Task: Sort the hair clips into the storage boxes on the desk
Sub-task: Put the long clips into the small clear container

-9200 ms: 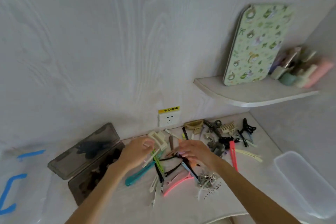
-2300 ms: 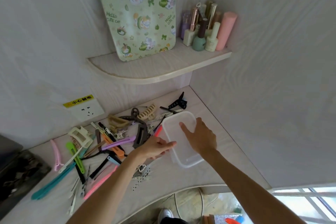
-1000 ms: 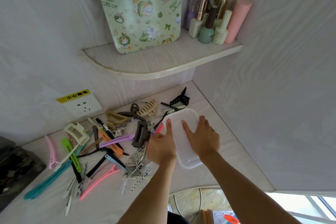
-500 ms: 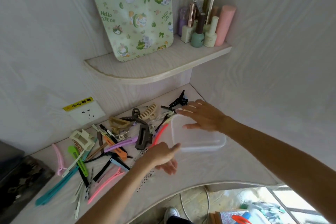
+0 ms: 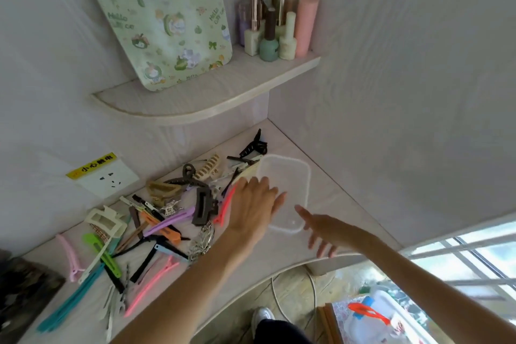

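Observation:
A clear plastic storage box lies on the desk near the right wall. My left hand is flat, its fingers reaching over the box's left edge and holding nothing. My right hand hovers at the box's near right corner with fingers spread and empty. To the left lies the heap of hair clips: a dark brown claw clip, a purple clip, a long pink clip, a teal clip, a beige claw clip and a black claw clip.
A dark storage box sits at the far left edge. A corner shelf above the desk carries a patterned board and several small bottles. A wall socket is behind the clips. The desk's curved front edge is close.
My right hand has come back from the box's far edge to its near right corner. My left hand has moved up onto the box's left side. The box now lies front to back.

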The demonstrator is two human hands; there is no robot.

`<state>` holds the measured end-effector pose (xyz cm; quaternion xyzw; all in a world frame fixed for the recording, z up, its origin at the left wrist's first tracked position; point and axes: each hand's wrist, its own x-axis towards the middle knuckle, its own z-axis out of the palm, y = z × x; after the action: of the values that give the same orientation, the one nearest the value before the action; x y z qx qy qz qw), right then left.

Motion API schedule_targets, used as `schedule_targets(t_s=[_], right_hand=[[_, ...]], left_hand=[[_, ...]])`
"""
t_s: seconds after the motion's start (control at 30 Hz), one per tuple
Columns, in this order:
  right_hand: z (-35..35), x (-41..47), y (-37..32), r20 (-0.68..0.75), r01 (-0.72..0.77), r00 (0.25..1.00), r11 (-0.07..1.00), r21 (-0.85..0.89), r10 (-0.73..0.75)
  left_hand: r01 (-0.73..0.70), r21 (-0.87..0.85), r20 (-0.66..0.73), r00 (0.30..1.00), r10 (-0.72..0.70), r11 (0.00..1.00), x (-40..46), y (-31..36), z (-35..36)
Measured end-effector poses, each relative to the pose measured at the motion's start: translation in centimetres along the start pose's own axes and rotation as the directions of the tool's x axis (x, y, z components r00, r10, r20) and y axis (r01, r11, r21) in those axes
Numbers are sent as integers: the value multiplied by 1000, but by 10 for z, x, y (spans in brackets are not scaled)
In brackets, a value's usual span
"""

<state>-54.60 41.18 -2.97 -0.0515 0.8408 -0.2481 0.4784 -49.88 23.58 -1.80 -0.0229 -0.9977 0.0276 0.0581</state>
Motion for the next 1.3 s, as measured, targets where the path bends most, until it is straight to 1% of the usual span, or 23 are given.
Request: schedule_targets(t_s=[0.03, 0.1, 0.17, 0.27, 0.37, 0.5, 0.63, 0.7, 0.77, 0.8, 0.83, 0.87, 0.9, 0.93, 0.97, 1.03, 1.1, 1.13, 1.17, 1.2, 1.23, 1.27, 1.3], right_hand=[[2, 7, -7, 24, -7, 1000, 994, 108, 5], [4, 19, -18, 30, 9, 999, 964, 266, -18], [3, 26, -20, 32, 72, 996, 949, 306, -86], [-8, 29, -16, 44, 175, 978, 915, 365, -204], [-15, 31, -16, 47, 216, 967, 904, 369, -250], [-5, 33, -11, -97, 303, 952, 856, 419, -289], [11, 33, -4, -332, 412, 906, 726, 551, -262], [15, 33, -2, -356, 411, 903, 732, 543, -243], [16, 32, -3, -363, 363, 906, 838, 407, -216], [14, 31, -3, -389, 337, 899, 883, 326, -200], [12, 28, -3, -424, 330, 886, 901, 283, -191], [8, 24, -5, -448, 343, 874, 893, 291, -189], [5, 20, -5, -448, 375, 872, 855, 357, -196], [1, 15, -5, -435, 413, 873, 806, 423, -219], [-2, 9, -7, -430, 469, 861, 751, 465, -272], [-5, -2, -9, -430, 566, 815, 695, 443, -389], [-4, -10, -14, -395, 591, 803, 681, 433, -446], [-4, -12, -17, -379, 612, 789, 678, 408, -483], [-6, -13, -19, -371, 644, 758, 702, 304, -536], [-10, -12, -20, -344, 665, 718, 742, 84, -605], [-15, -9, -20, -279, 632, 690, 743, -219, -668], [-21, -4, -18, -205, 562, 666, 663, -495, -717], [-27, -1, -13, -135, 476, 681, 575, -665, -720]], left_hand=[[-4, -46, 4, 1000, 4, 999, 3, 1, 1], [33, -201, 88, 996, -16, 979, 6, 5, 9], [86, -298, 185, 982, -31, 951, 4, 9, 21], [84, -264, 172, 984, -38, 961, -1, 11, 35], [81, -251, 132, 990, -49, 965, -1, 9, 37], [79, -277, 118, 992, -48, 958, -2, 11, 38], [97, -287, 118, 991, -66, 953, -1, 11, 38], [103, -301, 137, 989, -64, 948, -2, 11, 39], [89, -331, 132, 990, -47, 939, 0, 10, 36], [79, -388, 145, 989, -24, 918, 3, 7, 32], [98, -479, 176, 984, -14, 872, 4, 3, 26], [128, -571, 185, 982, -25, 811, 5, -3, 19], [142, -628, 171, 984, -42, 765, 3, -9, 15], [136, -631, 143, 988, -57, 764, -1, -14, 10], [117, -595, 129, 990, -49, 795, -7, -19, 5], [106, -488, 221, 975, 5, 866, -21, -21, 0], [120, -400, 313, 950, 12, 908, -30, -21, -1], [137, -404, 296, 955, -12, 904, -31, -22, -3], [153, -461, 237, 971, -45, 874, -32, -25, -5], [164, -566, 162, 983, -85, 808, -34, -28, -9], [169, -698, 118, 986, -122, 696, -34, -32, -12], [191, -820, 130, 980, -150, 540, -34, -38, -14], [242, -905, 190, 966, -177, 350, -34, -44, -18]])
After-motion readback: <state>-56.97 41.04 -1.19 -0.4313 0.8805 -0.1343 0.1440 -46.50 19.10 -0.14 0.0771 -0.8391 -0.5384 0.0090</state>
